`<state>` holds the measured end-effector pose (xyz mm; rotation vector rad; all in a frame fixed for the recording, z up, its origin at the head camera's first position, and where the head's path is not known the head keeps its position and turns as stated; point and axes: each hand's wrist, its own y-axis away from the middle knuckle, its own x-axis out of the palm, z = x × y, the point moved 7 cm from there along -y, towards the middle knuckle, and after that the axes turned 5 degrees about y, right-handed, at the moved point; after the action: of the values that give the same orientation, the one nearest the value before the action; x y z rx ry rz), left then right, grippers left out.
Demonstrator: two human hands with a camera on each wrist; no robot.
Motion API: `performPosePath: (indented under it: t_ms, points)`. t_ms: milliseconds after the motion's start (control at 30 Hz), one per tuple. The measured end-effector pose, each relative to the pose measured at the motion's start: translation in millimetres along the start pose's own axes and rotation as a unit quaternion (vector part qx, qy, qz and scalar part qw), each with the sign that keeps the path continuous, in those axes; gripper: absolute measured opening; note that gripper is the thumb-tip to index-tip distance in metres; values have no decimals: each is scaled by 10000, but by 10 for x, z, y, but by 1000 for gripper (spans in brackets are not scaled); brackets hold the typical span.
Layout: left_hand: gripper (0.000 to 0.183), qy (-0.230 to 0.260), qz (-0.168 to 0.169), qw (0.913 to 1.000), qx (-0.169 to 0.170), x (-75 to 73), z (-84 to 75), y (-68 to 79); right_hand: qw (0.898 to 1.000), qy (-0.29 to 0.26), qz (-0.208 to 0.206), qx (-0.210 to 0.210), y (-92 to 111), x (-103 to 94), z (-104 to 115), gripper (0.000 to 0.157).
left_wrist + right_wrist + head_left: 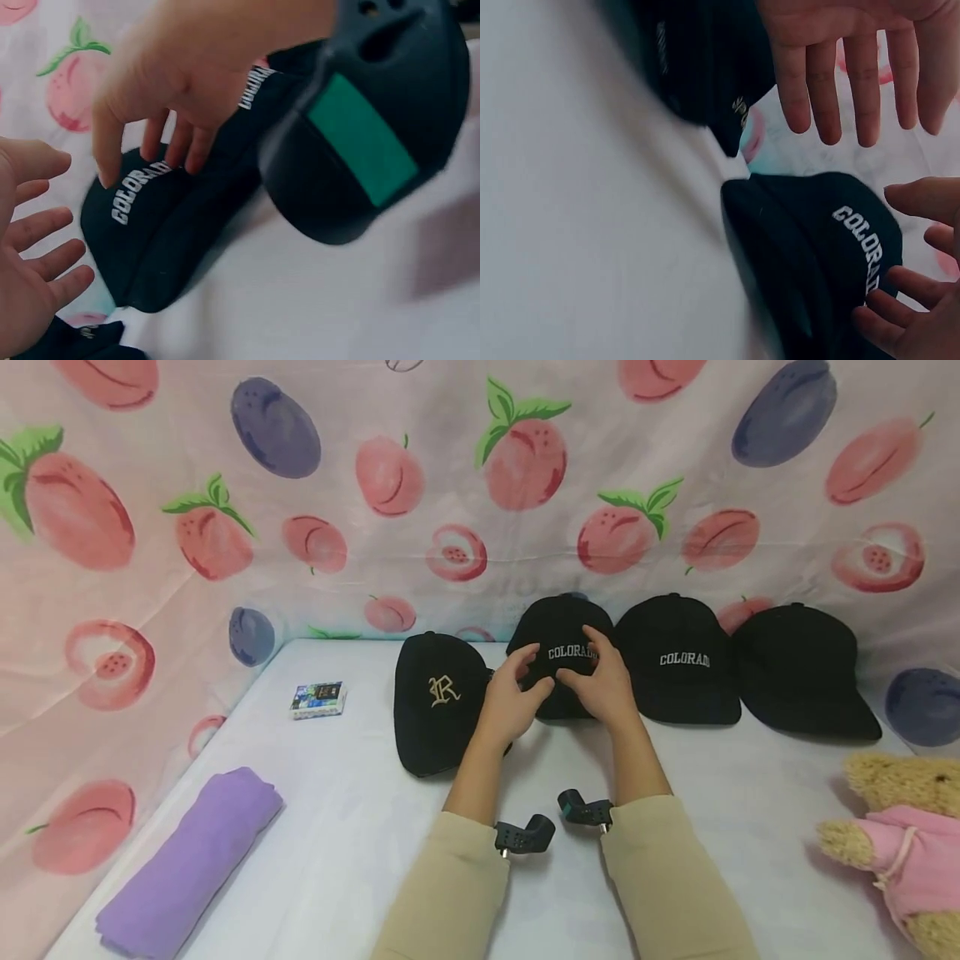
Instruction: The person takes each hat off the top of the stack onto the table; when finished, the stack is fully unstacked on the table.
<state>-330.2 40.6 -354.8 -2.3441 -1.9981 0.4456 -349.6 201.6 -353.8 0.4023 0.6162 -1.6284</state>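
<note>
Both hands hover side by side at the front of a black cap [558, 618] lettered COLORADO, standing second from the left in a line of caps. Of the two, the left hand [512, 703] has its fingers spread and loosely bent, holding nothing; its palm shows in the left wrist view. My right hand [604, 685] also has parted, slightly bent fingers with nothing gripped, and partly covers the lettering. Whether its fingertips touch the cap I cannot tell. Close beside the left hand lies a black cap [427, 718] with a gold R emblem, its right side hidden behind that hand.
Right of the hands stand another COLORADO cap [675, 635] and a plain black cap [798, 660]. A small patterned box [318, 700] and a rolled purple cloth [191, 868] lie left on the white surface [330, 843]. A teddy bear [918, 860] sits right. Fruit-print fabric [420, 410] hangs behind.
</note>
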Motion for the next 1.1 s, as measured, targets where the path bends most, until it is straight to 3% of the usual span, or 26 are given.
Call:
performPosePath:
  t_ms: [167, 367, 600, 867, 1100]
  points:
    - [56, -61, 45, 10000, 36, -128, -99, 58, 9995, -251, 78, -181, 16, 84, 143, 78]
    - [56, -119, -8, 9999, 110, -272, -203, 114, 9972, -451, 474, -348, 31, 215, 287, 74]
    - [54, 0, -280, 9996, 79, -503, -172, 199, 9930, -830, 768, -350, 69, 302, 336, 77]
    - [46, 765, -767, 9940, -169, -867, -93, 287, 9878, -1099, 1034, -374, 98, 448, 454, 77]
    - [47, 1076, -1183, 9869, -231, -1101, -139, 356, 9840, -1134, 1304, -444, 125, 553, 544, 77]
